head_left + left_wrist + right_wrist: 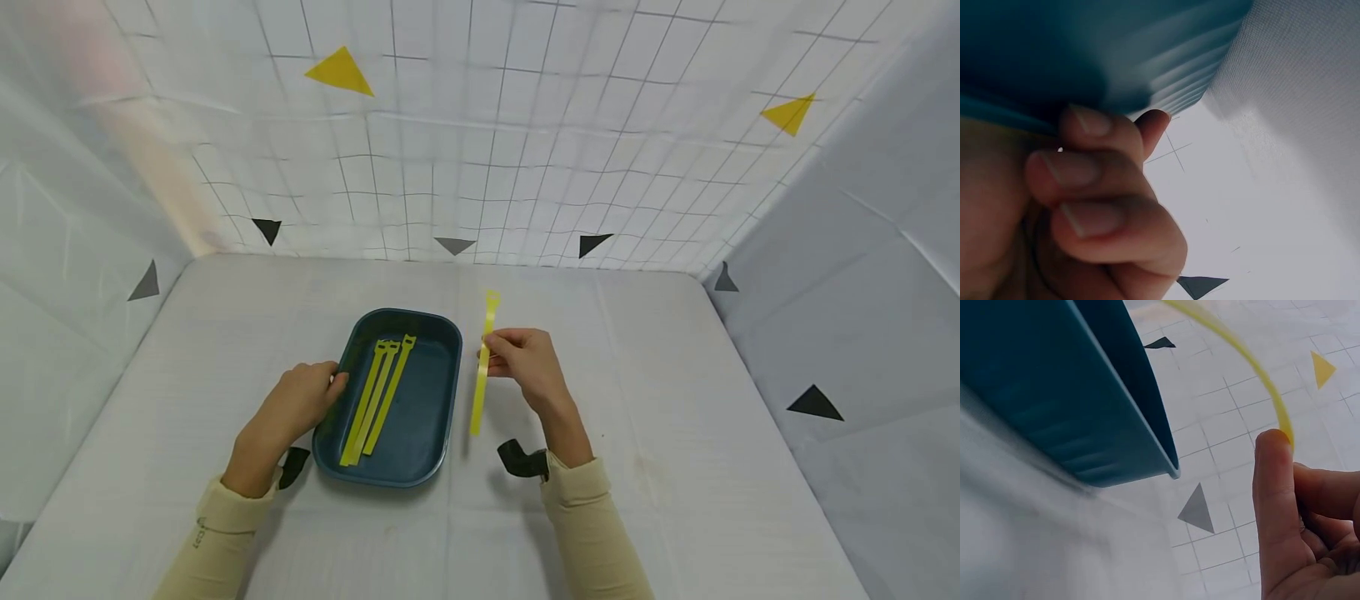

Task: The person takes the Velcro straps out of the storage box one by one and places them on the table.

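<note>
A dark blue rectangular tray (423,417) stands on the white table, with several flat yellow cable straps (388,398) lying lengthwise in its left half, their slotted heads toward the far end. My left hand (302,402) grips the tray's left rim, and its curled fingers (1094,169) show against the outer wall in the left wrist view. To the right of the tray, my right hand (528,367) pinches another yellow cable strap (479,396) near its middle between thumb and fingers. This strap hangs beside the tray's right rim, head end away from me; it bows in an arc in the right wrist view.
White sheeting encloses the table (600,517) on the left, the right (847,275) and the back. Grid lines mark the back sheet (525,158), which also bears yellow and dark triangles. A black wrist camera mount (521,460) sits under the right wrist.
</note>
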Demonstrator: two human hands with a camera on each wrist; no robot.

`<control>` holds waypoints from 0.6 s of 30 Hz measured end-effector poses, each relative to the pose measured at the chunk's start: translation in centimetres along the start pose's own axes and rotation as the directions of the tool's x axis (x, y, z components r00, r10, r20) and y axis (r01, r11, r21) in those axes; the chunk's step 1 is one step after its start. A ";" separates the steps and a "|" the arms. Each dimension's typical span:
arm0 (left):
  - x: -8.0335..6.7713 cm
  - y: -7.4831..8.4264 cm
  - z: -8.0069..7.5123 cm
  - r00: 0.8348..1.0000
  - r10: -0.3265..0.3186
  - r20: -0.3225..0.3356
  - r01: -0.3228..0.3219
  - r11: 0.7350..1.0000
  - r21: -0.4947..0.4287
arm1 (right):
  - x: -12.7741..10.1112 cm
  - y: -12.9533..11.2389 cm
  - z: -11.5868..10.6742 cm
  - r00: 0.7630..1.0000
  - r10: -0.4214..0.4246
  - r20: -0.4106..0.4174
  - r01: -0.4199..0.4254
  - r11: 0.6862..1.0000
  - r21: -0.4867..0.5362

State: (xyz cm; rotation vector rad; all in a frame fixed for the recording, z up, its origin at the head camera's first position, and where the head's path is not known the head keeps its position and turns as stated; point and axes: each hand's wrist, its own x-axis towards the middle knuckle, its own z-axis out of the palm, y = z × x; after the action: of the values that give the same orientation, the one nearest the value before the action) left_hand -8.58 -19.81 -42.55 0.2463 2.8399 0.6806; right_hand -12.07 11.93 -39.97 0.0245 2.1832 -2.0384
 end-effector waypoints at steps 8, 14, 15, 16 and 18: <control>0.1 0.0 0.1 1.000 0.002 -0.006 -0.002 1.000 -0.003 | -0.1 0.9 -0.2 0.999 0.049 -0.015 -0.049 0.999 0.003; 0.1 0.0 0.0 1.000 -0.008 0.004 0.008 1.000 -0.001 | -0.2 1.7 -0.3 0.997 0.069 -0.029 -0.069 0.998 0.003; 0.1 0.0 0.0 1.000 -0.009 0.007 0.009 1.000 -0.001 | -0.2 1.8 -0.3 0.997 0.072 -0.029 -0.072 0.997 0.005; 0.2 0.0 0.0 1.000 -0.010 0.008 0.010 1.000 0.000 | -0.2 1.9 -0.4 0.997 0.075 -0.031 -0.075 0.997 0.007; 0.2 0.0 0.1 1.000 -0.007 0.008 0.007 1.000 0.000 | -0.2 2.1 -0.5 0.996 0.079 -0.034 -0.079 0.997 0.011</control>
State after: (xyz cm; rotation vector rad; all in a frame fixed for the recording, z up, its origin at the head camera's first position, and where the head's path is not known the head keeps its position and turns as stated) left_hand -8.74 -19.72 -42.63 0.2387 2.8319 0.6763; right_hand -11.65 12.57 -42.04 0.1458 2.1554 -2.0206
